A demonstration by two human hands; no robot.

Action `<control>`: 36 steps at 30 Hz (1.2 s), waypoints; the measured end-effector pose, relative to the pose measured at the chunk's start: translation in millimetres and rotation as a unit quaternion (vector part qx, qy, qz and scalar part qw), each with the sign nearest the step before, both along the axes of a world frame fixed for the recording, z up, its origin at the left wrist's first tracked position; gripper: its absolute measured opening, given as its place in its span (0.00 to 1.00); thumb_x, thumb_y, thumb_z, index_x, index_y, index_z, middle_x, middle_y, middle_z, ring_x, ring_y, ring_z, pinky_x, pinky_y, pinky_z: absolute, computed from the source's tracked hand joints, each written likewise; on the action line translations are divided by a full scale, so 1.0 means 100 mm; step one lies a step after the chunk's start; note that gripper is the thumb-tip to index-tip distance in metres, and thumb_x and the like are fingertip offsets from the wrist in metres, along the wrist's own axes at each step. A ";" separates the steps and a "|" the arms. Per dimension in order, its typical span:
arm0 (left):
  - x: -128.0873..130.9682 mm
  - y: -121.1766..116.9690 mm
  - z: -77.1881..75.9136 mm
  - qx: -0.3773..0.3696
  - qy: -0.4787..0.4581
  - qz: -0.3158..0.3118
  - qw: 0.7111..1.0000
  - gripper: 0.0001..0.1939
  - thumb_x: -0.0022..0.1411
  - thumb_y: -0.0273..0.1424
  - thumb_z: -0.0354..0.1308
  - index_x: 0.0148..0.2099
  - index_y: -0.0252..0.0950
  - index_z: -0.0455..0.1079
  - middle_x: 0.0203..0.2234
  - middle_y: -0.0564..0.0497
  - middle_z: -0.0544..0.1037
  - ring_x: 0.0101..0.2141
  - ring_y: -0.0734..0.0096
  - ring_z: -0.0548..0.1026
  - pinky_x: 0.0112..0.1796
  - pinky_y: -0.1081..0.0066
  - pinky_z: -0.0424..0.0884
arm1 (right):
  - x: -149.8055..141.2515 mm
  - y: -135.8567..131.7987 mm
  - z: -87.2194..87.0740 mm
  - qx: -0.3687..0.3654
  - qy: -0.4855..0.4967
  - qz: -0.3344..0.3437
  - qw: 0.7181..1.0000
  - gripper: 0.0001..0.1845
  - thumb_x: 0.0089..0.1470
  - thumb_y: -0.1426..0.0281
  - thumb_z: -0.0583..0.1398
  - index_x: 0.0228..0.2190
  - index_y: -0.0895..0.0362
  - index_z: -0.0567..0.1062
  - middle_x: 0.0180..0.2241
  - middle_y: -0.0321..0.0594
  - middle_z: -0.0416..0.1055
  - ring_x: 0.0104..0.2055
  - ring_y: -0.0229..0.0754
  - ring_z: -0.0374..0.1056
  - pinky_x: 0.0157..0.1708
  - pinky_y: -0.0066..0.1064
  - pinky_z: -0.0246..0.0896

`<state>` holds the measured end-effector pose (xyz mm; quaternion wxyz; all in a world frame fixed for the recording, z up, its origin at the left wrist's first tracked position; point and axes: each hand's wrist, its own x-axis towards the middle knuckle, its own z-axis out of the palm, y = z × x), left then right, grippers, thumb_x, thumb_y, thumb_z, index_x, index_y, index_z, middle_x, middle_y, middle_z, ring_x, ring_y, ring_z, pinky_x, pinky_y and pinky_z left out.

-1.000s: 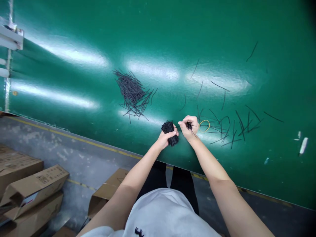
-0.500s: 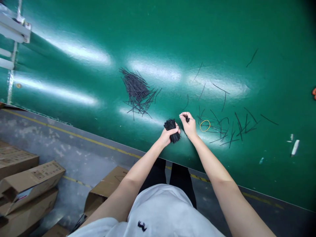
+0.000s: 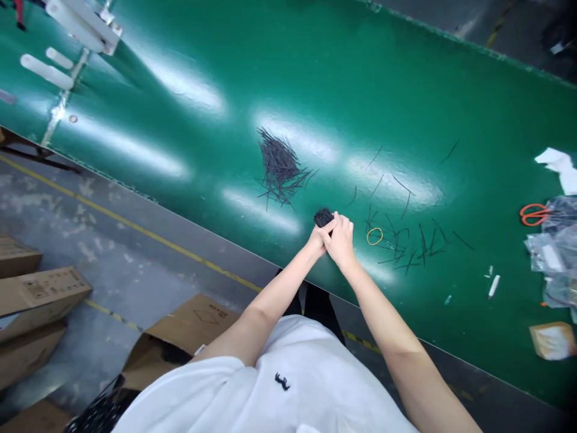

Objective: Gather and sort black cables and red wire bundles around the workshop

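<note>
A bundle of thin black sticks is held upright near the front of the green table. My left hand is wrapped round it from the left. My right hand closes on the same bundle from the right, its thumb crossing over the left one. Both palms hide the bundle's lower part. Beyond my hands to the left lies a loose pile of the same black sticks. A yellow rubber band rests just right of my right hand, among scattered single sticks.
Orange-handled scissors, clear plastic bags and white paper sit at the right end of the green table. A white marker-like piece lies nearer. Cardboard boxes stand on the floor at left.
My right hand, earlier apart with a few black sticks in its fingers, has come left onto the bundle in my left hand. The camera view has shifted, showing more of the table's right end.
</note>
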<state>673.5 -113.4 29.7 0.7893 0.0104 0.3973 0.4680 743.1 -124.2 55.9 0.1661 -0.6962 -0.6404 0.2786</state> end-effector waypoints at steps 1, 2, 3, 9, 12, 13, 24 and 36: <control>0.00 -0.01 0.01 0.001 -0.021 0.006 1.000 0.23 0.41 0.37 0.74 0.39 0.35 0.72 0.35 0.51 0.79 0.39 0.66 0.78 0.49 0.64 0.69 | -0.01 0.00 0.04 0.003 -0.015 0.012 1.000 0.39 0.59 0.51 0.52 0.58 0.70 0.65 0.59 0.65 0.60 0.61 0.59 0.56 0.60 0.53 0.52; 0.01 -0.03 0.03 0.000 -0.038 0.011 0.999 0.23 0.43 0.37 0.73 0.41 0.35 0.73 0.37 0.50 0.80 0.41 0.66 0.78 0.51 0.63 0.68 | -0.01 -0.01 0.08 0.004 -0.034 0.026 0.999 0.38 0.59 0.51 0.52 0.58 0.69 0.65 0.62 0.64 0.56 0.64 0.60 0.53 0.62 0.55 0.49; 0.01 -0.04 0.04 -0.003 -0.050 0.014 0.999 0.23 0.44 0.38 0.73 0.41 0.35 0.73 0.40 0.49 0.80 0.43 0.65 0.77 0.52 0.63 0.68 | -0.01 0.00 0.12 0.003 -0.056 0.043 0.998 0.37 0.60 0.52 0.51 0.58 0.68 0.66 0.65 0.62 0.53 0.66 0.60 0.49 0.64 0.57 0.44; -0.01 -0.09 0.18 -0.022 0.010 0.010 1.000 0.21 0.44 0.35 0.72 0.39 0.33 0.72 0.35 0.49 0.80 0.40 0.65 0.77 0.49 0.63 0.69 | 0.13 -0.06 0.34 -0.006 -0.023 0.098 0.995 0.34 0.62 0.51 0.47 0.59 0.59 0.66 0.70 0.53 0.45 0.72 0.58 0.37 0.66 0.63 0.28; -0.03 -0.03 0.34 0.000 0.012 -0.017 1.000 0.21 0.42 0.32 0.73 0.38 0.33 0.71 0.28 0.53 0.77 0.31 0.72 0.75 0.42 0.66 0.71 | 0.23 -0.21 0.40 0.047 0.136 0.009 0.989 0.33 0.62 0.48 0.47 0.61 0.52 0.63 0.70 0.48 0.45 0.71 0.55 0.42 0.67 0.59 0.36; -0.04 0.01 0.40 0.005 0.007 -0.016 1.000 0.21 0.42 0.31 0.73 0.38 0.34 0.70 0.26 0.54 0.76 0.28 0.74 0.74 0.41 0.67 0.71 | 0.26 -0.28 0.41 0.068 0.193 -0.051 0.978 0.34 0.62 0.48 0.46 0.62 0.50 0.62 0.69 0.48 0.46 0.71 0.53 0.45 0.66 0.57 0.40; 0.01 -0.08 0.65 0.069 -0.023 0.017 0.997 0.24 0.41 0.27 0.72 0.42 0.36 0.67 0.30 0.56 0.76 0.32 0.75 0.76 0.43 0.69 0.70 | 0.00 -0.20 0.33 0.020 0.468 -0.322 0.823 0.41 0.59 0.41 0.42 0.55 0.59 0.67 0.57 0.54 0.67 0.59 0.45 0.66 0.58 0.43 0.63; -0.10 -0.26 0.82 0.153 0.015 -0.144 0.977 0.21 0.43 0.35 0.73 0.36 0.33 0.68 0.22 0.55 0.71 0.25 0.75 0.71 0.34 0.68 0.68 | 0.44 -0.15 0.89 -0.007 0.345 -0.111 0.932 0.26 0.55 0.49 0.58 0.46 0.53 0.77 0.52 0.46 0.72 0.54 0.48 0.68 0.54 0.45 0.64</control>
